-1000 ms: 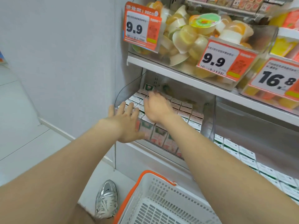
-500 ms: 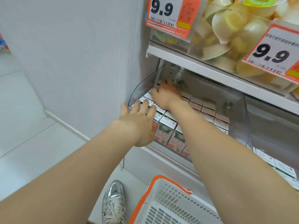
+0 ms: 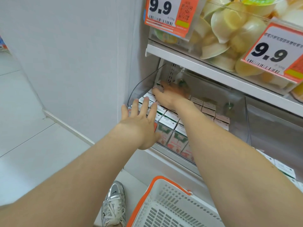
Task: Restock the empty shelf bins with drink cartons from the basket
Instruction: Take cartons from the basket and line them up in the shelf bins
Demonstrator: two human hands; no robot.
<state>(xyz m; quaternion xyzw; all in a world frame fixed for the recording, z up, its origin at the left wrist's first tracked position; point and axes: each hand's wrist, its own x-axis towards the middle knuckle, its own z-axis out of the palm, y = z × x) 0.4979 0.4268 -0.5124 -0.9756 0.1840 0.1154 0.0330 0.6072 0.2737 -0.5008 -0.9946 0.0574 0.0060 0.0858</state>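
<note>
Two bare hands reach into a clear plastic shelf bin (image 3: 139,86) that is packed with rows of small white-topped drink cartons with green and pink fronts (image 3: 167,128). The left hand (image 3: 139,126) is wide open and holds nothing. Its back is turned up and its fingers are straight and spread over the tops of the cartons at the bin's front-left corner. Whether the fingertips touch those tops cannot be told.

Beyond those fingertips and a little to their right, the right hand (image 3: 170,95) lies deep in the bin, low over the rear rows. It is blurred. Its fingers reach a carton at the back-left corner, but whether they grip that carton or only touch it cannot be told.

Under the right forearm, nearer the person than either hand, stands a white slotted plastic basket with an orange rim (image 3: 164,202). Just left of it, below the left forearm, is a silver mesh sneaker (image 3: 114,205) on the pale floor (image 3: 24,128).

Above the right hand runs a white shelf board (image 3: 196,63). On it stands a clear bin of pale yellow jelly cups (image 3: 229,30), fronted by two orange-and-white price tags (image 3: 165,12) that read 9.9. To the right of the right forearm, a second clear bin (image 3: 270,128) holds more white-topped cartons. Left of the left hand is a plain white wall panel (image 3: 73,54).
</note>
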